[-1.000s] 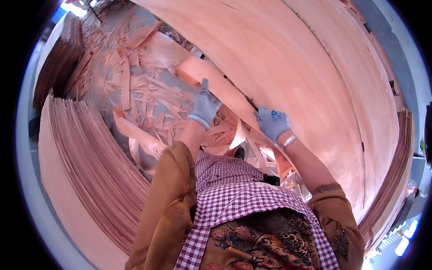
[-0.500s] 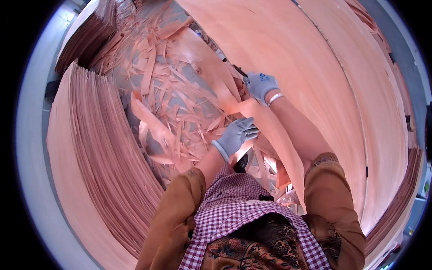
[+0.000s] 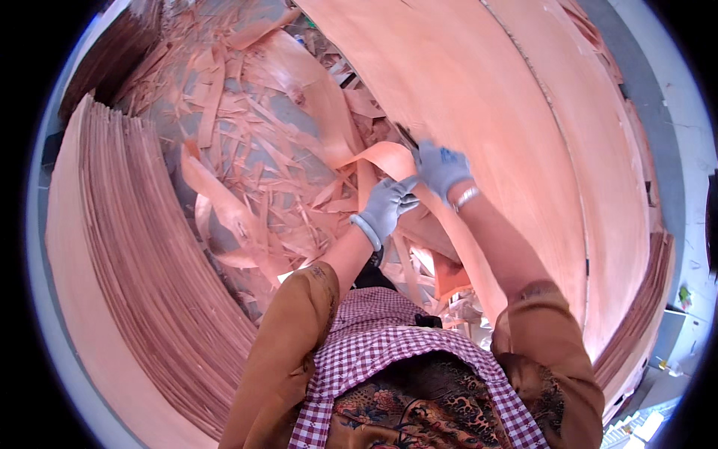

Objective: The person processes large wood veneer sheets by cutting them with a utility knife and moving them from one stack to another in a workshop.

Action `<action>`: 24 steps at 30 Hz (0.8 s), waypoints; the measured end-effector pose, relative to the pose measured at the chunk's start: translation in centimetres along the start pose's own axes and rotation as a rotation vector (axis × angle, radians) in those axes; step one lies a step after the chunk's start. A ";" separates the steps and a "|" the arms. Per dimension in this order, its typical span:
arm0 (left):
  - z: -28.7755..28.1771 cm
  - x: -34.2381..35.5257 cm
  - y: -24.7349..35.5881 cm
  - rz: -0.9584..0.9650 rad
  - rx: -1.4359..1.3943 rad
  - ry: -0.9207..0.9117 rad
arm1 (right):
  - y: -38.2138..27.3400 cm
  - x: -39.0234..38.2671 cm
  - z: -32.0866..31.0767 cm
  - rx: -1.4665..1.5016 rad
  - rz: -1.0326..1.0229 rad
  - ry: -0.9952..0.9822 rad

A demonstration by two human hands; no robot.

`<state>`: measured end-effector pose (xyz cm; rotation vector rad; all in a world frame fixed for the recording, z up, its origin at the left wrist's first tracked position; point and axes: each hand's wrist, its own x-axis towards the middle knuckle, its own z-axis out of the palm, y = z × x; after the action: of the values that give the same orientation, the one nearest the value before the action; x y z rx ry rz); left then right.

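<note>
Gripping w/ both: left hand (image 3: pixel 387 206) and right hand (image 3: pixel 441 168) now closed together on the veneer strip (image 3: pixel 378 157) at the big sheet (image 3: pixel 508 120) edge (left came back up). Strip curls far-left over floor scraps (image 3: pixel 247 142); I'd say peeling's mid-way.

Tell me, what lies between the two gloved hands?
Nothing separate: in the head view the left hand and right hand nearly touch, both gripping one curling veneer strip.
</note>
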<state>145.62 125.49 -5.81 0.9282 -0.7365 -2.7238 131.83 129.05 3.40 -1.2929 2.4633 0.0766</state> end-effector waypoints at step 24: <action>6.1 -5.1 -8.6 0.062 0.252 -0.007 | 6.8 -18.7 0.8 0.072 0.196 -0.304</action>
<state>145.92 136.93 -3.35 0.9268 -1.1103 -2.6234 136.21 147.87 8.13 -0.9300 2.2979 0.2152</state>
